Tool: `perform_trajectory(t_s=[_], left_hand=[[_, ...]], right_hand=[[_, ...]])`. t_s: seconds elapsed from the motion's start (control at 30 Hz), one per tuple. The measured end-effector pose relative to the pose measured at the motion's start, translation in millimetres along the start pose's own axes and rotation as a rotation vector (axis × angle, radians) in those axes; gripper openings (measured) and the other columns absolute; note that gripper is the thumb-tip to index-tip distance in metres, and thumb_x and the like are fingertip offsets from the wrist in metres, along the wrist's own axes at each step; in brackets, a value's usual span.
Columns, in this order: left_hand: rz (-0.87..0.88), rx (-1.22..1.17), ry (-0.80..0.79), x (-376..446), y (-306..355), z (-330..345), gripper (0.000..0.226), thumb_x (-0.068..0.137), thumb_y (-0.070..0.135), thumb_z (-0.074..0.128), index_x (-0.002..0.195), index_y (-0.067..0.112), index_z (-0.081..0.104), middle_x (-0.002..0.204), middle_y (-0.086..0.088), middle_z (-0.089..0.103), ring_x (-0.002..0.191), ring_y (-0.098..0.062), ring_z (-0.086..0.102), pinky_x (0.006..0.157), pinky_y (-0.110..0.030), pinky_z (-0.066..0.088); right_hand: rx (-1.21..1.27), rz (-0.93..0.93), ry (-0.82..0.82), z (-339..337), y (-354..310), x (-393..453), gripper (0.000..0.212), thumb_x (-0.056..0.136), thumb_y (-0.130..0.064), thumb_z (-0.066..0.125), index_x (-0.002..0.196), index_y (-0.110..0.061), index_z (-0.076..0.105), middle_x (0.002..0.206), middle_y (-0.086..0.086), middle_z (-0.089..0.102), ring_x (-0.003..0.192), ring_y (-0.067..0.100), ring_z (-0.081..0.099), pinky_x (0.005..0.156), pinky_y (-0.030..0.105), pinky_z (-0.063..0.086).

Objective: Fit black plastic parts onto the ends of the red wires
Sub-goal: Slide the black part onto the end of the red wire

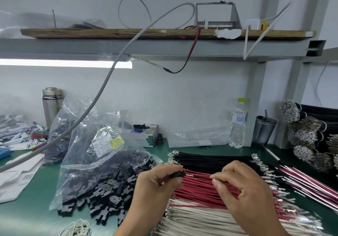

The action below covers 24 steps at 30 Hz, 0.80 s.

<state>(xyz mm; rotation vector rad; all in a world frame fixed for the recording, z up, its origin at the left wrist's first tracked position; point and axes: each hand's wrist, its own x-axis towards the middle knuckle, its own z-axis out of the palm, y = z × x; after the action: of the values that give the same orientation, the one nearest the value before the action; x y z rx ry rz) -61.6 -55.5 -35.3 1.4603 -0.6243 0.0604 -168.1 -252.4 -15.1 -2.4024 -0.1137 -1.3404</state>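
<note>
- A green surface runs under a grey shelf with a lit strip lamp, against a white wall.
- The black part sits in the left hand, pinched between thumb and curled fingers just above the wire stacks; only a small dark piece of it shows.
- The right hand pinches a red wire between thumb and forefinger, the other fingers curled loosely; its metal-tipped end points at the part and looks to be at or just inside its opening.
- Judgement: this is the insertion step, terminal going into the housing.
- What could go wrong: the wire is thin and held a little back from its tip, so it could bend or buckle if pushed off-axis; the terminal could catch on the edge of the part or go in the wrong way round, and stop short of seating. The part is small and mostly hidden, so alignment is hard to check by eye.
- Below the hands lies the stack of red wires, with black wires behind it and white wires in front, all with metal terminals.
- To the left a clear bag spills more black parts onto the surface.
- Farther out: a water bottle, a steel flask, bundles of dark cable on the right.
</note>
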Motion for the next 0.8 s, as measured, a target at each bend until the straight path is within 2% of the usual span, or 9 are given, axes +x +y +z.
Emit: perform_trajectory(t_s=[0.13, 0.23, 0.37, 0.43, 0.53, 0.6, 0.8], left_hand=[[-0.041, 0.005, 0.048, 2.3, -4.9, -1.8, 0.038, 0.079, 0.001, 0.085, 0.09, 0.037, 0.084, 0.082, -0.003, 0.081, 0.074, -0.021, 0.078, 0.062, -0.023, 0.058], [-0.035, -0.025, 0.038, 2.0, -4.9, -1.5, 0.025, 0.071, 0.016, 0.09, 0.09, 0.031, 0.084, 0.083, -0.006, 0.08, 0.071, -0.021, 0.075, 0.063, -0.025, 0.058], [-0.052, -0.087, 0.014, 1.5, -4.7, -2.2, 0.03, 0.063, 0.031, 0.089, 0.093, 0.026, 0.084, 0.088, -0.009, 0.08, 0.074, -0.022, 0.076, 0.063, -0.026, 0.059], [-0.044, -0.082, -0.005, 1.4, -3.5, -2.6, 0.028, 0.065, 0.029, 0.088, 0.093, 0.026, 0.084, 0.089, -0.009, 0.08, 0.075, -0.022, 0.076, 0.064, -0.026, 0.059], [-0.035, -0.088, -0.046, 0.4, -1.3, -2.1, 0.027, 0.066, 0.027, 0.088, 0.093, 0.024, 0.084, 0.09, -0.01, 0.08, 0.075, -0.022, 0.075, 0.064, -0.025, 0.058], [-0.036, -0.09, -0.067, -0.3, 0.5, -1.4, 0.025, 0.066, 0.025, 0.088, 0.091, 0.023, 0.085, 0.088, -0.011, 0.08, 0.073, -0.02, 0.073, 0.064, -0.025, 0.058], [-0.054, -0.068, -0.114, -2.7, 6.4, 0.5, 0.02, 0.07, 0.009, 0.088, 0.087, 0.019, 0.085, 0.082, -0.007, 0.077, 0.066, -0.014, 0.068, 0.063, -0.024, 0.056]], right_hand=[[0.062, 0.026, -0.015, -1.5, -1.0, 4.0, 0.01, 0.087, -0.03, 0.067, 0.088, -0.031, 0.077, 0.084, -0.018, 0.058, 0.078, 0.007, 0.06, 0.065, 0.015, 0.043], [0.032, -0.047, -0.081, 2.0, -3.6, 5.0, 0.013, 0.094, -0.028, 0.064, 0.096, -0.029, 0.076, 0.089, -0.02, 0.057, 0.082, 0.004, 0.059, 0.068, 0.014, 0.045], [0.02, -0.086, -0.118, 5.7, -5.0, 4.0, 0.024, 0.094, -0.026, 0.058, 0.109, -0.029, 0.076, 0.086, -0.018, 0.052, 0.075, 0.004, 0.053, 0.06, 0.02, 0.048], [0.011, -0.092, -0.121, 4.5, -5.1, 4.5, 0.025, 0.095, -0.029, 0.056, 0.109, -0.032, 0.076, 0.084, -0.018, 0.05, 0.072, 0.004, 0.051, 0.056, 0.021, 0.047], [-0.004, -0.072, -0.107, 3.5, -4.6, 3.7, 0.013, 0.096, -0.039, 0.064, 0.098, -0.036, 0.076, 0.081, -0.02, 0.05, 0.072, 0.002, 0.052, 0.056, 0.017, 0.043], [-0.018, -0.056, -0.102, 4.1, -3.4, 4.0, 0.013, 0.091, -0.045, 0.067, 0.092, -0.036, 0.076, 0.081, -0.021, 0.051, 0.074, 0.002, 0.054, 0.058, 0.014, 0.041], [-0.08, -0.142, -0.121, 0.8, -0.5, 9.2, 0.018, 0.087, -0.037, 0.064, 0.088, -0.027, 0.078, 0.082, -0.018, 0.054, 0.074, 0.003, 0.053, 0.061, 0.016, 0.046]])
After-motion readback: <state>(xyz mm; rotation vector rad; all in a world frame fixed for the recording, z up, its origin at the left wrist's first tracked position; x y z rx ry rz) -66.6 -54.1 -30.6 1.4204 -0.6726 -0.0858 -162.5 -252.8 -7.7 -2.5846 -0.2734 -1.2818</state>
